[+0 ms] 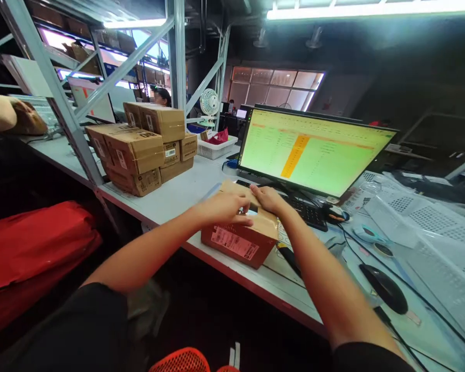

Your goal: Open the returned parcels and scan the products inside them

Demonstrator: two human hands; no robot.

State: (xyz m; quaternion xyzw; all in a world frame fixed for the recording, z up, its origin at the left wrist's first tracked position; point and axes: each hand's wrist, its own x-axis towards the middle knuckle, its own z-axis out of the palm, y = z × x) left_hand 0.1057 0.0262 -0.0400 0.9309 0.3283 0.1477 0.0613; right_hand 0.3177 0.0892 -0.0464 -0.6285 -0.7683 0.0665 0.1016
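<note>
A brown cardboard box (238, 240), squat and rectangular with a pale printed label on its near side, lies directly under both hands at the front edge of the smooth white table (178, 196). The left hand (227, 207) lies palm down across the top flap, its fingers held together and stretched toward the other hand. The right hand (269, 199) presses flat on the far part of the top, fingers together, with its fingertips nearly meeting the left ones over a narrow gap in the flaps. Just beyond the right hand sits a black keyboard (308, 212), and above it a flat monitor (310, 152) glows green. Well off past the left hand stands a stack of cartons (143, 150), matte brown and taped. A glossy black mouse (385, 289) lies beside the right forearm.
</note>
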